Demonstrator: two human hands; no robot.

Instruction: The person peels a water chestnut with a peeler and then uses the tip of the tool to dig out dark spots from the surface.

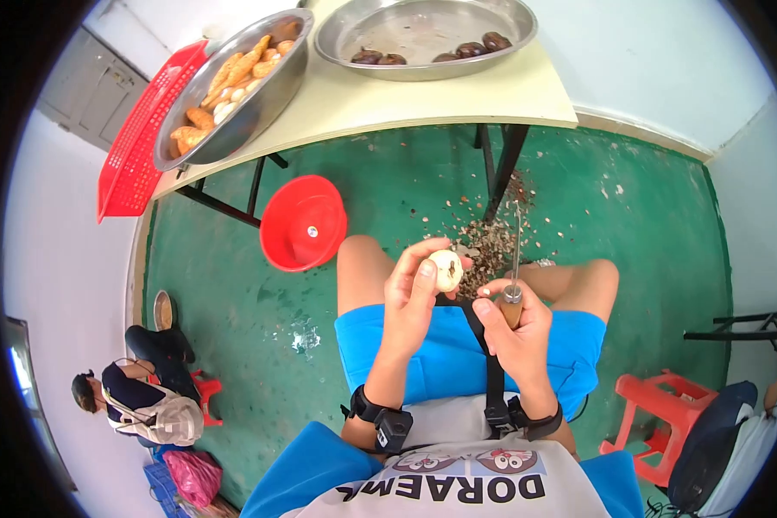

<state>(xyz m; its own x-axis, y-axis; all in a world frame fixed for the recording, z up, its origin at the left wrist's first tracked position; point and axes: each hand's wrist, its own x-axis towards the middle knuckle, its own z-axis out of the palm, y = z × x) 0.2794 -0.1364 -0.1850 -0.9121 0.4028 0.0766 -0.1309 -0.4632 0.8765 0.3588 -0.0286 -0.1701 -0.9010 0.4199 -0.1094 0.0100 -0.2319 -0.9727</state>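
My left hand (408, 298) is closed around a peeled water chestnut (446, 270), pale and round with a brown spot on its cut face. In my right hand (527, 338) is a knife (511, 302), gripped by its wooden handle, its thin metal blade pointing away from me. A small white bit sticks near the right fingertips. The blade and the water chestnut are apart. Both hands are above my lap, and dark and pale peelings (486, 250) lie scattered on the floor beyond them.
A table (406, 104) ahead bears a steel basin (272, 108) of orange tubers and pale pieces, a red basket (138, 155), and a metal tray (423, 73) with several dark corms. A red tub (276, 229) stands below. A person (138, 397) sits left; a red stool (656, 406) is right.
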